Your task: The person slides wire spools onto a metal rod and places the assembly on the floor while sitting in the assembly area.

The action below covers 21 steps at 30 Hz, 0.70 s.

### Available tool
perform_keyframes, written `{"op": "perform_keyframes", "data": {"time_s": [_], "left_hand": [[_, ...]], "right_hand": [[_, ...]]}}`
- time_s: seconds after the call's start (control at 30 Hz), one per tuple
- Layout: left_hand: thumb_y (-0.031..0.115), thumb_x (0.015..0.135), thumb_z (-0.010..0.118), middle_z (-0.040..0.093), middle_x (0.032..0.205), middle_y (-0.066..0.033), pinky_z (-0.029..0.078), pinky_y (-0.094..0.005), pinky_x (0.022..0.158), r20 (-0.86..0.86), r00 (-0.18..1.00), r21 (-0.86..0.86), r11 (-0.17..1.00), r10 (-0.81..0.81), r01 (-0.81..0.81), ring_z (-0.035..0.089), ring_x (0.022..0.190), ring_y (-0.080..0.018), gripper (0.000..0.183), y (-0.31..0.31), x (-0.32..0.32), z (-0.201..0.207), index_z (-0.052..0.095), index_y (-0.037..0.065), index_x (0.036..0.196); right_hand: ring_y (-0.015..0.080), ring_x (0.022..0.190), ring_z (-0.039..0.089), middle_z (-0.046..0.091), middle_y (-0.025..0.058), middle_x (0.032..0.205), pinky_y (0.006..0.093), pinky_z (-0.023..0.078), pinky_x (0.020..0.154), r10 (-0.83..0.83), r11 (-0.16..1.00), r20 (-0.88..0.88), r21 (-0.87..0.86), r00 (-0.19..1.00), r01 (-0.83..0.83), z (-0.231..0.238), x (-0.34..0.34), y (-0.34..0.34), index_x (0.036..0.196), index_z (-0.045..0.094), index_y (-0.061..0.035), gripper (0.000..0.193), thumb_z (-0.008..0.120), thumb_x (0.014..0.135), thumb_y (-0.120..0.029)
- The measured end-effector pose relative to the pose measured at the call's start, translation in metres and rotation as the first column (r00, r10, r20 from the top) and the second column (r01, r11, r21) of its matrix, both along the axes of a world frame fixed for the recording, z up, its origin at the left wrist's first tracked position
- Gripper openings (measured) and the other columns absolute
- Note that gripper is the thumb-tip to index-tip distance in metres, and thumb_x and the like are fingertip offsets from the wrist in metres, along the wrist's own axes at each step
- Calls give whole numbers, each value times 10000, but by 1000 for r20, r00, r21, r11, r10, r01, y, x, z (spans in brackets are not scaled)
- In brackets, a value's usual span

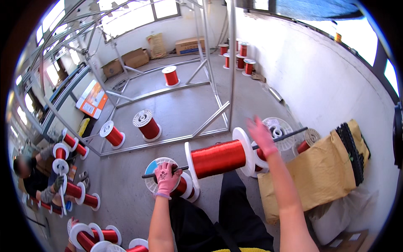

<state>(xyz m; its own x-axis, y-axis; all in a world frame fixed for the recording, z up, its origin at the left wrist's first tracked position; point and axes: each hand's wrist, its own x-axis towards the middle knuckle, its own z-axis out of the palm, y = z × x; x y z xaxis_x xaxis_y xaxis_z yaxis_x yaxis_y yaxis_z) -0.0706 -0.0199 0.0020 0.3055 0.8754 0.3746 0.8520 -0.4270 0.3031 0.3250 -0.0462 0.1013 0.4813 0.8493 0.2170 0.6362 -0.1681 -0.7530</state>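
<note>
Over the person's legs, one spool (218, 158) of red wire hangs level on one black rod (289, 135), whose two ends jut out past the white flanges. Of the two pink-gloved hands, the left hand (166, 178) grips the rod near its left end; the right hand (261, 135), blurred, has its fingers spread by the right flange and grips nothing, though I cannot tell whether it touches the rod. Beneath the left hand sits a white flange (152, 168), one spool or two, the overlap hides which. On the right, more spools and one run of brown paper (308, 180) fill the space up to the wall (336, 75), so that side is tight. Leftward, a lane of grey floor (126, 185) separates these from one co-worker (35, 185), ringed by spools too crowded to count. Ahead, more floor reaches to the near bar of one metal frame (168, 145); inside its base stand three spools (147, 125), well apart, with room between them. Farther back are about six stacked spools (240, 62) by the wall, three boxes (189, 46) and one sack (156, 46).
</note>
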Motion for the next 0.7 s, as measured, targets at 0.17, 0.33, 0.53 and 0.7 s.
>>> {"op": "perform_keyframes", "data": {"time_s": [0.17,0.33,0.53,0.7], "left_hand": [[308,728,701,579,995,-75,363,-445,854,8,1000,12,1000,-8,8,537,979,-298,289,-2,2,1,641,126,945],[275,736,697,568,991,-74,360,-439,852,-25,1000,2,1000,-1,1,523,988,-294,273,-4,4,0,632,117,950],[294,745,691,565,990,-64,357,-442,827,-28,1000,18,1000,0,1,519,985,-289,273,-4,-3,1,629,118,945],[357,765,672,581,1011,-91,362,-455,833,-52,998,54,998,28,-25,536,976,-303,286,4,1,-7,629,138,943]], "right_hand": [[385,1158,533,558,292,1199,439,408,989,185,832,46,-540,982,-131,2,-31,51,1142,585,52,585,489,886,-466],[411,1122,540,578,278,1165,441,418,973,153,880,15,-458,988,-129,-15,-25,42,1127,602,41,504,458,915,-394],[430,994,572,601,285,1034,477,449,839,-39,931,121,365,992,-8,-61,-69,-72,1128,519,53,386,436,971,-290],[287,1164,564,533,173,1314,408,419,1008,371,281,103,-960,923,-6,-318,-4,-302,1211,598,-68,403,325,954,-216]]}}
